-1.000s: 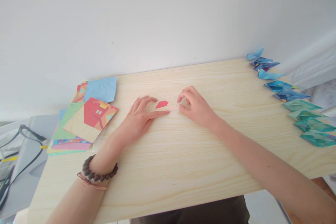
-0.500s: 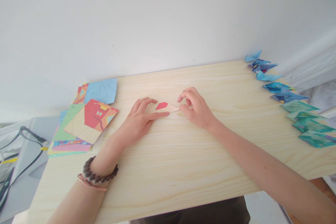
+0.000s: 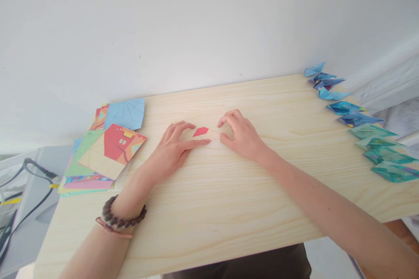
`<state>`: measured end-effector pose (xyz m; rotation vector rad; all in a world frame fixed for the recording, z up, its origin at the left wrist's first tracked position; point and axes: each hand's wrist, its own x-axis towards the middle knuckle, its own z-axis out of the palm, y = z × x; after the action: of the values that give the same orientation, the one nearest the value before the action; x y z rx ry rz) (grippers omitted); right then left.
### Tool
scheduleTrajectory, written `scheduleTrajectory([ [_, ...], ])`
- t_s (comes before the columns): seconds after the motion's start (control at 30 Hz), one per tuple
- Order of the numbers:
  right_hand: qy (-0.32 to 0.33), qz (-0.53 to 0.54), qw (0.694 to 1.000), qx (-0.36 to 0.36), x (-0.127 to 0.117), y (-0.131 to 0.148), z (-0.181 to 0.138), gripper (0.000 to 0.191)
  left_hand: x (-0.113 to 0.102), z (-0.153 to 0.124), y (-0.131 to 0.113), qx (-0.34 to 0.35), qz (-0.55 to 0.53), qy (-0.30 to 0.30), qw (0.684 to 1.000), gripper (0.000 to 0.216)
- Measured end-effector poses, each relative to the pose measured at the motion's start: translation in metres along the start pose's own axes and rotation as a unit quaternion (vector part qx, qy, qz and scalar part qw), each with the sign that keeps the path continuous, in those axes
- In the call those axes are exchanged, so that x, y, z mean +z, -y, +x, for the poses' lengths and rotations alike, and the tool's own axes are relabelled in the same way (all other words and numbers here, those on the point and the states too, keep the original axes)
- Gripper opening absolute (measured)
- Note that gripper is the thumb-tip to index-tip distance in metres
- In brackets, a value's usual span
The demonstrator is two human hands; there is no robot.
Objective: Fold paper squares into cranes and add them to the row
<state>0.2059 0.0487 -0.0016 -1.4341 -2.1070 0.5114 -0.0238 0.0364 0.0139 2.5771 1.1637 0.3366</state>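
Observation:
A small folded origami paper (image 3: 200, 131), cream with a red patch, lies flat on the wooden table between my hands. My left hand (image 3: 170, 147) is spread, its thumb lying along the paper's near edge and its index fingertip by the left end. At the right end, my right hand (image 3: 240, 134) has its thumb and curled index finger apart. The thumb's tip is at the paper's right end; whether it presses on it I cannot tell. Neither hand is closed around the paper.
To the left lies a stack of patterned origami sheets (image 3: 93, 150), with a blue sheet (image 3: 126, 113) behind. A row of folded blue and green paper shapes (image 3: 347, 107) runs down the table's right side. Cables (image 3: 36, 165) lie beyond the left edge; a wall (image 3: 209, 26) stands behind.
My right hand has shifted slightly left along the paper, and its thumb and index finger are a little farther apart. The left hand keeps its place on the paper.

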Motion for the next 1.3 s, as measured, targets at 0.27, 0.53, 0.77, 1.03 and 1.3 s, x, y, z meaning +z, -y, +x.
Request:
scheduleTrajectory([
  [0.27, 0.012, 0.001, 1.000, -0.005, -0.005, 0.003, -0.001, 0.022, -0.007, -0.003, 0.007, 0.008, -0.029, -0.002, 1.000, 0.035],
  [0.53, 0.015, 0.002, 1.000, 0.003, -0.006, 0.004, -0.001, 0.020, -0.011, -0.006, 0.015, 0.016, -0.044, 0.026, 0.999, 0.042],
  [0.77, 0.009, -0.008, 1.000, -0.025, -0.003, -0.001, -0.002, 0.021, -0.011, -0.010, 0.018, -0.015, -0.091, 0.014, 0.996, 0.044],
  [1.03, -0.010, -0.039, 0.998, -0.050, 0.004, -0.004, -0.002, 0.019, -0.001, -0.006, 0.003, -0.081, -0.086, -0.067, 0.991, 0.037],
  [1.3, -0.002, -0.048, 0.997, -0.060, 0.006, -0.003, -0.003, 0.038, 0.013, 0.001, 0.001, -0.104, -0.096, -0.108, 0.984, 0.023],
])
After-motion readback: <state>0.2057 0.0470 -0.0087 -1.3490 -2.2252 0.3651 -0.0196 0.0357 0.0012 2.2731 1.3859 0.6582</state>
